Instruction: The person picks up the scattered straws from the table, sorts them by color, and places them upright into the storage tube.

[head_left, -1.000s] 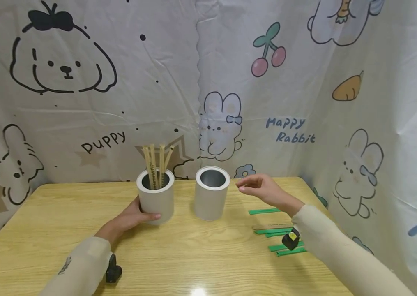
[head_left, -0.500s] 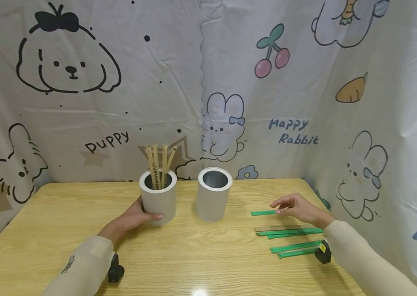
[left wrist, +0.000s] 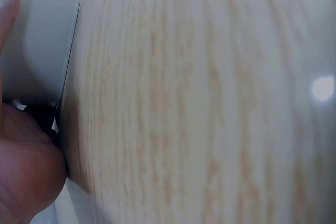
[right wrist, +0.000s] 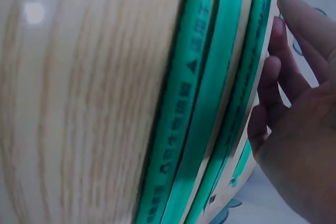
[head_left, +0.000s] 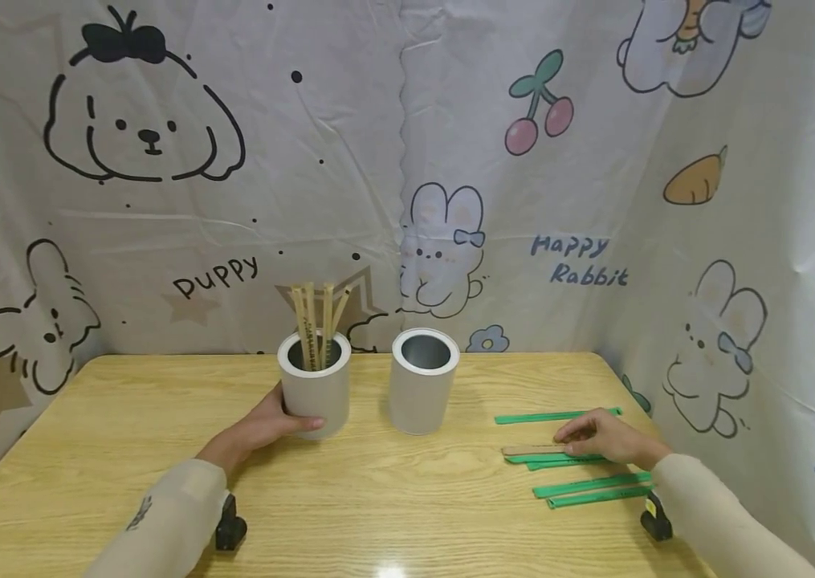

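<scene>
- A pale yellow wood-grain table spreads before the person; on it stands an unheld off-white cylindrical cup with a smooth grey interior.
- Behind that unheld cup hangs a creased whitish cloth printed with a puppy, rabbits, cherries and lettering; it continues down the cup's right side. A spot of glare shines on the wood nearer the person than the cup.
- The table's back edge runs just behind the unheld cup; the right edge is nearer to it than the left one.
- Wood shows in a narrow gap left of the unheld cup, in another gap on its right, and in a broad stretch from its front towards the person.
- Left of the unheld cup I see a matching off-white cup full of slim tan sticks; the sticks bear dark print and lean different ways above its rim. The left hand grips it, thumb across the front.
- Right of the unheld cup lie flat green strips with dark lettering, one set farther back, and a thin tan strip just beside two of them.
- The right hand has bent fingers at the tan strip; whether they pinch it, I cannot tell.
</scene>
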Available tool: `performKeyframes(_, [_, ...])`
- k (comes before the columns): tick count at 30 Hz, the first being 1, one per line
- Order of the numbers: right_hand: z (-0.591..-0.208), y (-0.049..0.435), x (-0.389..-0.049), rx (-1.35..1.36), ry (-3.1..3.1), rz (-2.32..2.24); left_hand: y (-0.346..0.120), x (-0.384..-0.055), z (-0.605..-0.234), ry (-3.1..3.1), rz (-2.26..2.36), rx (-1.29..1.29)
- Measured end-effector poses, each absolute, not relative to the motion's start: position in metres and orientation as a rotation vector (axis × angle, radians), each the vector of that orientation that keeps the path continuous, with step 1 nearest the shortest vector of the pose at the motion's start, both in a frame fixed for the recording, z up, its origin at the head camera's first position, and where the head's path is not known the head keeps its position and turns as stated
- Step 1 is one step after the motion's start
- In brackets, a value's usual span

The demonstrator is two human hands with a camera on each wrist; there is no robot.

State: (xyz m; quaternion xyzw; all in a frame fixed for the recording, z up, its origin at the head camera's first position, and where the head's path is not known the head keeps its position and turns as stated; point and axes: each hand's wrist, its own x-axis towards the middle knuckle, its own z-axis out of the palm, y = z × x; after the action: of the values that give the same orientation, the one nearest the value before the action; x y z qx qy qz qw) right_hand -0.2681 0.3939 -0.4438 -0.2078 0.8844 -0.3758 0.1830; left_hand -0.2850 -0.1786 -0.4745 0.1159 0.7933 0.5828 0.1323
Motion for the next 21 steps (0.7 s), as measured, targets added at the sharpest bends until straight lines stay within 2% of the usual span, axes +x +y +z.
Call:
performKeyframes(5, [-0.449, 0.393, -0.271, -0.705, 2.481, -1.093, -0.178, -0.285, -0.475, 2.313, 1.687, 0.336])
performKeyframes(12, [-0.445, 0.389, -0.272, -0.666, 2.492, -1.047, -0.178, -0.287, -0.477, 2.31, 1.692, 0.34])
performKeyframes(16, [-0.428, 0.385, -0.275, -0.618, 2.535, -1.052, -0.178, -0.287, -0.477, 2.31, 1.694, 0.327])
performKeyframes(21, [-0.388, 0.367, -0.277, -0.564, 2.603, -1.087, -0.179, -0.287, -0.477, 2.31, 1.697, 0.325])
